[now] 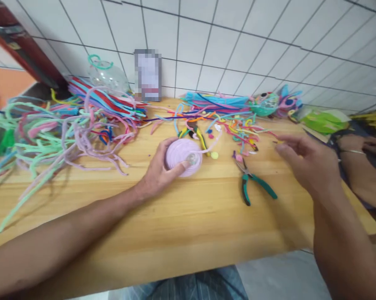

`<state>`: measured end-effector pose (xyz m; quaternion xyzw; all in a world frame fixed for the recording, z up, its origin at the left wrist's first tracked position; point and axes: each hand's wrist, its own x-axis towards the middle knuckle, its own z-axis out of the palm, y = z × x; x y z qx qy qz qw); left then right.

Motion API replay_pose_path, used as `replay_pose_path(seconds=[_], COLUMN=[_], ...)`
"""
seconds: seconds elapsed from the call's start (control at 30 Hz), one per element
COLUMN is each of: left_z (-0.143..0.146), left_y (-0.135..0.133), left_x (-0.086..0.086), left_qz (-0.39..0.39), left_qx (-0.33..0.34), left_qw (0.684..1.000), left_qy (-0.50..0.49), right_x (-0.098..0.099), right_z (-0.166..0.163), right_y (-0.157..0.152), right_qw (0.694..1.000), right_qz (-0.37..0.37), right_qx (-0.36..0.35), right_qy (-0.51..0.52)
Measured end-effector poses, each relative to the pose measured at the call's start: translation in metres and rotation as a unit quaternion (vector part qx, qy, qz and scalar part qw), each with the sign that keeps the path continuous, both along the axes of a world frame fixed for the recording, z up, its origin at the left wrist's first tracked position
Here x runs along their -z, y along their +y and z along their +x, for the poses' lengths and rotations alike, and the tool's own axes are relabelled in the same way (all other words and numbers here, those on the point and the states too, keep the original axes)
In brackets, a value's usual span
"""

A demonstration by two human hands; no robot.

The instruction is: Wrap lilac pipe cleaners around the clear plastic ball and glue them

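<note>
My left hand (158,170) grips a round lilac coil of wound pipe cleaner (183,151), its thumb across the front beside a small transparent spot. A loose lilac end sticks out from the coil to the upper right. My right hand (308,164) is raised at the right, thumb and forefinger pinched together; a tiny dark bit shows at the fingertips, too blurred to name. Between the hands lie green-handled pliers (249,183), jaws pointing away from me. Yellow-and-black handled pliers (202,142) lie just behind the coil, partly hidden.
Loose green and lilac pipe cleaners (47,141) heap at the left. Bundled pipe cleaners (219,102) and colourful scraps (242,131) lie along the tiled wall. A phone (148,75) leans there beside a transparent ball (108,77). Another person's arm (358,162) is at the far right.
</note>
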<state>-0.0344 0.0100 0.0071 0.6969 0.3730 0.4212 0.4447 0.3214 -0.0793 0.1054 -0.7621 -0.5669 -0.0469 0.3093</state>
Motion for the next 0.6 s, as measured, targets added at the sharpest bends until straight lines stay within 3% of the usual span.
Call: replay_pose_path(seconds=[0.1, 0.23, 0.4, 0.6], left_z=[-0.001, -0.003, -0.004, -0.004], left_y=[-0.004, -0.008, -0.008, -0.006], left_x=[-0.004, -0.005, -0.005, -0.005], left_qz=[0.001, 0.005, 0.005, -0.001], left_qx=[-0.003, -0.034, -0.034, -0.028], left_qw=[1.000, 0.998, 0.998, 0.998], left_qy=[0.021, 0.046, 0.060, 0.056], right_x=[0.039, 0.074, 0.079, 0.079], right_z=[0.041, 0.076, 0.098, 0.091], right_y=[-0.045, -0.072, -0.076, -0.057], right_qw=[0.996, 0.988, 0.979, 0.983], right_qz=[-0.050, -0.065, -0.044, -0.030], right_qx=[0.064, 0.127, 0.183, 0.158], right_qy=[0.045, 0.056, 0.075, 0.083])
